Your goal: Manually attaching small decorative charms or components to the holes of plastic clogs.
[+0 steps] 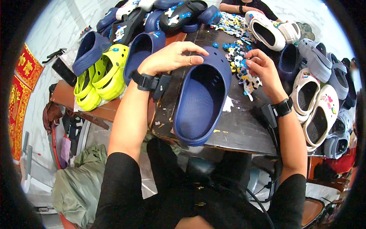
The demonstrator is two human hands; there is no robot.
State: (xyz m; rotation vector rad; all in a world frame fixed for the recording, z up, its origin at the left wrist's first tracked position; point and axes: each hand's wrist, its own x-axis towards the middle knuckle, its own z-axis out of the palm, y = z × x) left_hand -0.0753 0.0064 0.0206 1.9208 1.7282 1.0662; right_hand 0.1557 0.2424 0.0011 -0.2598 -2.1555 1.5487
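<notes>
A dark blue clog sits on the black tabletop in front of me, toe pointing away and opening upward. My left hand reaches its toe from the left, with outstretched index finger and thumb at the upper; the other fingers are mostly hidden. To the right of the toe, my right hand pinches a small blue charm between thumb and fingers. Right beside that hand lies a scattered pile of colourful charms, some blue, some yellow, some black-and-white. Small holes dot the clog's upper.
Bright green clogs and more blue clogs stand at the left. White clogs and grey-blue clogs line the right side. Black decorated clogs lie at the back. Across the table a person's arm rests near the charms.
</notes>
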